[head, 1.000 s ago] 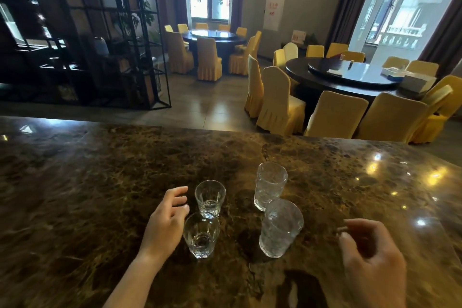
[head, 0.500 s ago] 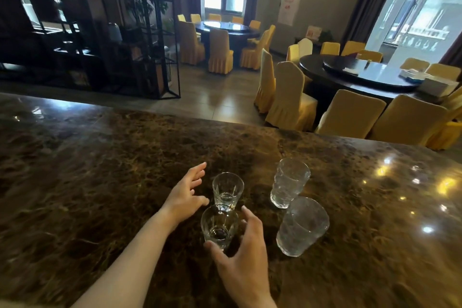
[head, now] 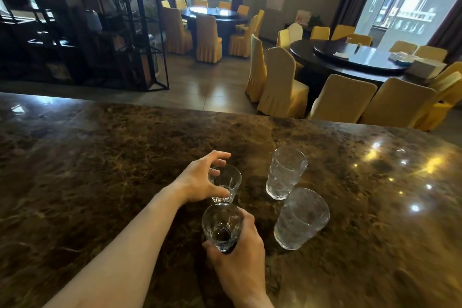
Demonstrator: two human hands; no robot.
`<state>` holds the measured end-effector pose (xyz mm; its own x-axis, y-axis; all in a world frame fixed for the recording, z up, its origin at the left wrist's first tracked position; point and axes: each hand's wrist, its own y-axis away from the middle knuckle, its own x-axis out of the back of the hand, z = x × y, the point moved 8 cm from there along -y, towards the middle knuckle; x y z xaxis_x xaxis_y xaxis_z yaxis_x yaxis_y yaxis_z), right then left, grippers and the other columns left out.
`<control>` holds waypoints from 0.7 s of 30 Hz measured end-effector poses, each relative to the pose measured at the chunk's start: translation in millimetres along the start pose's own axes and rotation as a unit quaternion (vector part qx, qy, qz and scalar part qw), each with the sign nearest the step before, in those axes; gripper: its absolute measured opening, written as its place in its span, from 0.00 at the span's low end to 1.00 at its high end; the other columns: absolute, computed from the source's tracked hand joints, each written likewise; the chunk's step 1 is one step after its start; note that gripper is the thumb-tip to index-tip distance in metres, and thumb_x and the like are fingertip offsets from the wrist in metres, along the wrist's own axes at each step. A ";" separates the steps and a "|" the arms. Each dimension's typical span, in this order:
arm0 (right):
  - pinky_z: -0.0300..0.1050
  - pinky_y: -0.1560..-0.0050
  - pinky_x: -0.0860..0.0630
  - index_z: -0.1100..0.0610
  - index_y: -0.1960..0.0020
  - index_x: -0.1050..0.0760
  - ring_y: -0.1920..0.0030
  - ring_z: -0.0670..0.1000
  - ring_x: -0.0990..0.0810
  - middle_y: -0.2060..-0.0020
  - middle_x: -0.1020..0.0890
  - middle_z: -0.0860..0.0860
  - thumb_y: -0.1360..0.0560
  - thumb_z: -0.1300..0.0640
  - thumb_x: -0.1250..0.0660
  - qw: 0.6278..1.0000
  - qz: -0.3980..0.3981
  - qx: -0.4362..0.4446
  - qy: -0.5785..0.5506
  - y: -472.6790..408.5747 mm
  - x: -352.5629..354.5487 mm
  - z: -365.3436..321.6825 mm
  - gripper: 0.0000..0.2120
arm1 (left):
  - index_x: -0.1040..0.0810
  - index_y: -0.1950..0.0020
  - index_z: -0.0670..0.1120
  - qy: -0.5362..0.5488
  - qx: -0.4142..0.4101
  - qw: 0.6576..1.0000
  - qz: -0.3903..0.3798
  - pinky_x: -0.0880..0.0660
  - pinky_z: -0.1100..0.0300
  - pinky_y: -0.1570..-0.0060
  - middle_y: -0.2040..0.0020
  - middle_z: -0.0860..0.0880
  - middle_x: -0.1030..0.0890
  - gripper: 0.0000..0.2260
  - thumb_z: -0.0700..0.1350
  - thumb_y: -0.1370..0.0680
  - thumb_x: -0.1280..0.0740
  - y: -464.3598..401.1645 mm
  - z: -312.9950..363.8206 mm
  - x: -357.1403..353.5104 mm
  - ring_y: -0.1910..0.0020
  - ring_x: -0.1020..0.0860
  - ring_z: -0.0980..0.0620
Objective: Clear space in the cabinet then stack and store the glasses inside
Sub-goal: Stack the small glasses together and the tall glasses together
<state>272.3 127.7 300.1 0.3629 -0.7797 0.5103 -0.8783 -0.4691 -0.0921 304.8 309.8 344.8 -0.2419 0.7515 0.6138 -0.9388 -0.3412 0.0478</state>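
- Head view, surface: polished dark brown marble counter (head: 100, 170) with mottled tan veining, glossy, carrying bright specular spots at the right.
- Four clear glasses stand upright on the counter, grouped near its middle; the cabinet is out of frame.
- Far small smooth-walled clear tumbler (head: 225, 184): short, tapered, thick base. The left hand (head: 200, 182) wraps it from the left, thumb at the near side low on the wall, fingers curled over the far rim. Whether its base is touching the counter, cannot tell.
- Near small smooth clear tumbler (head: 221, 226): same tapered shape, heavy round base visible through the mouth. The right hand (head: 240, 265) grasps it from below and the right, thumb on the left of the base, fingers along the right wall. Its rim lies just beside the far tumbler's base; contact cannot be told.
- Far tall clear glass with dimpled, hammered texture (head: 285, 174): stands free, right of the small pair.
- Near tall textured clear glass (head: 301, 219): same rippled wall, wide mouth, free-standing, just beside the far tall one.
- Background: yellow fabric-covered chairs (head: 282, 82) with pleated skirts around round dark glossy tables (head: 355, 60); black metal open-frame shelf (head: 140, 32) at left.
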 end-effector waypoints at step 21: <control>0.37 0.30 0.34 0.47 0.22 0.46 0.29 0.43 0.30 0.31 0.29 0.39 0.37 0.49 0.17 0.998 0.006 -0.058 0.001 -10.3 28.5 15.4 0.53 | 0.35 0.28 0.58 -0.012 -0.026 0.999 0.025 0.25 0.52 0.37 0.30 0.53 0.29 0.38 0.48 0.33 0.19 -30.5 19.1 -26.4 0.33 0.28 0.51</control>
<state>296.5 103.9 302.4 0.3513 -0.7843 0.5113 -0.9128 -0.4083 0.0009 344.6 289.6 342.1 -0.2836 0.7198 0.6336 -0.9371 -0.3482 -0.0239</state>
